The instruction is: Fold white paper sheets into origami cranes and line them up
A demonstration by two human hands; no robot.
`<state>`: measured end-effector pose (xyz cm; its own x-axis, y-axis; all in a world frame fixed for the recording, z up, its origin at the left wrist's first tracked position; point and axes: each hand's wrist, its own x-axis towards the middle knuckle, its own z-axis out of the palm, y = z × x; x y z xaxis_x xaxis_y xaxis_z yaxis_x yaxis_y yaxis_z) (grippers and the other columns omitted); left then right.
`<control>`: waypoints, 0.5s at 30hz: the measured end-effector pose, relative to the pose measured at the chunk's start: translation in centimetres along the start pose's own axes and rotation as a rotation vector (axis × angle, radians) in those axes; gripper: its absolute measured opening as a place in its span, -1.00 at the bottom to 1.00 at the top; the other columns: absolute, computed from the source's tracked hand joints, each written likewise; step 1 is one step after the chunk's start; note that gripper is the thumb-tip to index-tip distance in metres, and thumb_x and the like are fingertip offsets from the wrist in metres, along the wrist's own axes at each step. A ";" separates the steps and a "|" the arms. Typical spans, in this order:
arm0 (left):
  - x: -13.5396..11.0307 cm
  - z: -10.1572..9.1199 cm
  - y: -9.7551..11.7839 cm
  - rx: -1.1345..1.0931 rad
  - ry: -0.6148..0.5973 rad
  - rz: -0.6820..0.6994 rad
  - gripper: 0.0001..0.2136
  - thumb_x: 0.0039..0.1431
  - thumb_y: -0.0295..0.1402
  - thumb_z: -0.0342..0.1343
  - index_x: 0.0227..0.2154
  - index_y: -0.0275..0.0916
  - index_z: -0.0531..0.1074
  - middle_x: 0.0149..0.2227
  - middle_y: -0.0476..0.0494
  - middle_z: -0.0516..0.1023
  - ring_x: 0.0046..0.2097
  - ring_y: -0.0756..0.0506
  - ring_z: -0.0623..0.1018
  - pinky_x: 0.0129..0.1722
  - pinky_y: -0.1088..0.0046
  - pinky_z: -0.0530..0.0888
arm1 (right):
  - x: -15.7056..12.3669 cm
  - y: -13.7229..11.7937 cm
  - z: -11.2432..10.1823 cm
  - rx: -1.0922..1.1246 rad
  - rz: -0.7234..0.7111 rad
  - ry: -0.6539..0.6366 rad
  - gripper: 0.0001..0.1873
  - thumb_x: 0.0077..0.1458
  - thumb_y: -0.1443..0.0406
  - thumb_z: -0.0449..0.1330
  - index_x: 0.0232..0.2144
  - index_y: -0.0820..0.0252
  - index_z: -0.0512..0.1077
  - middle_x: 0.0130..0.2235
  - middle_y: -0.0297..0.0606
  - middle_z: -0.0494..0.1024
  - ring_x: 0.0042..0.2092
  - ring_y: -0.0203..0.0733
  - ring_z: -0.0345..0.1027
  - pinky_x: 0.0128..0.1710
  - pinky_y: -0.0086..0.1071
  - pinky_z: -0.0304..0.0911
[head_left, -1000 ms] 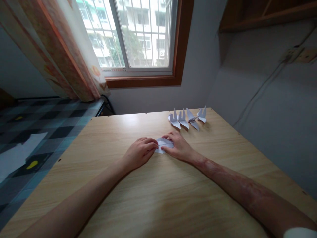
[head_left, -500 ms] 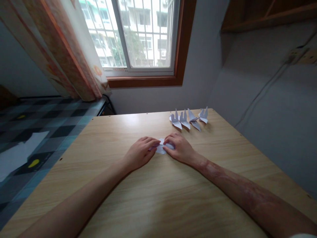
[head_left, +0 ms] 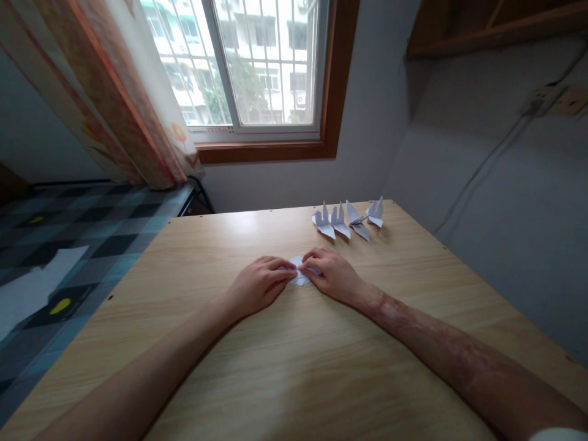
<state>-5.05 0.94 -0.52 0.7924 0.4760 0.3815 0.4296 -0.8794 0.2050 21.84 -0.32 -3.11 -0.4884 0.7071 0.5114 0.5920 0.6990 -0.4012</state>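
A small piece of folded white paper lies on the wooden table, partly covered by my fingers. My left hand pinches its left side, thumb and fingertips together near the middle. From the other side my right hand grips the paper between thumb and fingers, its fingertips almost meeting those of the left. The exact folds under the fingers are hidden. Beyond my right hand, several folded paper cranes stand in a row near the table's far edge.
To the left is a bed with a checked cover, and white paper sheets lie on it. A window with a curtain is beyond the table. A cable runs down the right wall.
My left hand's fingertips have slid right, toward the middle of the paper, closer to my right hand's. The whole view has shifted slightly; the cranes have stayed in place.
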 end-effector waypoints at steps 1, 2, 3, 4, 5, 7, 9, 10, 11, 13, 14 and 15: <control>-0.1 -0.2 0.0 0.000 -0.016 0.008 -0.69 0.52 -0.40 0.09 0.15 -0.04 0.64 0.16 -0.17 0.70 0.15 -0.20 0.67 0.20 0.16 0.58 | 0.0 0.0 -0.1 -0.009 -0.008 -0.006 -0.87 0.42 0.34 0.30 -0.13 0.08 0.68 -0.02 -0.16 0.69 0.05 -0.02 0.54 0.12 -0.14 0.41; -0.1 -0.3 -0.1 0.003 -0.033 0.019 -0.67 0.51 -0.41 0.10 0.18 -0.02 0.63 0.18 -0.17 0.69 0.14 -0.20 0.68 0.20 0.17 0.59 | 0.0 -0.1 -0.2 -0.019 -0.015 -0.013 -0.87 0.42 0.34 0.30 -0.12 0.08 0.69 -0.02 -0.16 0.69 0.05 -0.03 0.54 0.13 -0.14 0.42; -0.2 -0.5 -0.1 0.010 -0.049 0.033 -0.65 0.49 -0.41 0.10 0.21 0.00 0.62 0.19 -0.16 0.68 0.14 -0.20 0.68 0.20 0.17 0.59 | 0.0 -0.2 -0.4 -0.030 -0.023 -0.019 -0.86 0.40 0.33 0.31 -0.10 0.07 0.69 -0.01 -0.16 0.68 0.05 -0.03 0.54 0.14 -0.14 0.42; -0.2 -0.7 -0.2 0.019 -0.060 0.047 -0.63 0.48 -0.41 0.11 0.23 0.02 0.61 0.20 -0.16 0.68 0.15 -0.21 0.68 0.22 0.16 0.58 | 0.0 -0.2 -0.6 -0.040 -0.032 -0.026 -0.86 0.39 0.32 0.31 -0.08 0.06 0.69 -0.01 -0.17 0.68 0.05 -0.03 0.54 0.14 -0.14 0.42; -0.2 -0.8 -0.2 0.028 -0.067 0.058 -0.61 0.48 -0.41 0.12 0.25 0.03 0.60 0.21 -0.16 0.68 0.16 -0.21 0.68 0.23 0.15 0.57 | 0.0 -0.3 -0.8 -0.050 -0.044 -0.034 -0.85 0.39 0.31 0.32 -0.07 0.05 0.69 -0.01 -0.17 0.68 0.04 -0.03 0.54 0.15 -0.14 0.42; -0.2 -0.8 -0.2 0.034 -0.065 0.066 -0.62 0.49 -0.39 0.13 0.26 0.03 0.59 0.21 -0.17 0.68 0.16 -0.22 0.68 0.24 0.13 0.56 | -0.1 -0.3 -1.1 -0.072 -0.072 -0.055 -0.85 0.39 0.25 0.33 -0.05 0.04 0.69 0.00 -0.17 0.68 0.03 -0.01 0.53 0.15 -0.12 0.41; -0.2 -0.6 -0.3 0.019 -0.048 0.052 -0.65 0.52 -0.36 0.12 0.26 0.03 0.60 0.19 -0.17 0.69 0.15 -0.21 0.68 0.22 0.15 0.57 | -0.1 -0.2 -1.3 -0.093 -0.097 -0.071 -0.84 0.41 0.22 0.33 -0.04 0.03 0.69 0.01 -0.15 0.68 0.02 0.00 0.52 0.15 -0.09 0.40; -0.2 -0.5 -0.3 0.006 -0.040 0.040 -0.66 0.54 -0.34 0.12 0.24 0.03 0.61 0.18 -0.16 0.69 0.14 -0.20 0.68 0.20 0.16 0.58 | 0.0 -0.2 -1.3 -0.104 -0.105 -0.074 -0.84 0.42 0.22 0.32 -0.03 0.03 0.69 0.01 -0.15 0.68 0.02 0.01 0.52 0.15 -0.08 0.40; -0.2 -0.4 -0.4 -0.009 -0.032 0.026 -0.68 0.56 -0.32 0.12 0.23 0.03 0.62 0.17 -0.16 0.69 0.13 -0.19 0.68 0.18 0.18 0.59 | 0.0 -0.1 -1.3 -0.118 -0.111 -0.073 -0.83 0.43 0.22 0.30 -0.03 0.03 0.69 0.01 -0.15 0.69 0.02 0.01 0.52 0.15 -0.08 0.39; -0.2 -0.1 -0.6 -0.040 -0.022 -0.002 -0.72 0.57 -0.29 0.11 0.19 0.02 0.64 0.16 -0.15 0.70 0.12 -0.18 0.68 0.16 0.21 0.59 | 0.0 -0.2 -1.3 -0.155 -0.125 -0.075 -0.81 0.47 0.22 0.26 -0.03 0.04 0.68 -0.01 -0.14 0.69 0.02 0.02 0.51 0.14 -0.08 0.38; -0.2 -0.1 -0.6 -0.053 -0.017 -0.014 -0.73 0.58 -0.29 0.11 0.17 0.00 0.65 0.15 -0.15 0.70 0.12 -0.17 0.68 0.16 0.21 0.59 | 0.0 -0.3 -1.3 -0.176 -0.133 -0.079 -0.80 0.49 0.21 0.24 -0.02 0.05 0.68 -0.02 -0.14 0.70 0.01 0.02 0.51 0.13 -0.08 0.38; -0.2 0.0 -0.7 -0.064 -0.013 -0.023 -0.74 0.58 -0.28 0.11 0.15 -0.01 0.65 0.14 -0.15 0.71 0.12 -0.17 0.68 0.16 0.22 0.59 | 0.0 -0.3 -1.2 -0.197 -0.141 -0.086 -0.78 0.50 0.21 0.22 -0.01 0.05 0.67 -0.02 -0.14 0.70 0.01 0.03 0.51 0.13 -0.08 0.37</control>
<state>-5.53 1.45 -0.75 0.7884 0.4956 0.3646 0.4192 -0.8664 0.2712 22.42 -0.65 -2.01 -0.6225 0.6166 0.4820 0.6235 0.7629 -0.1707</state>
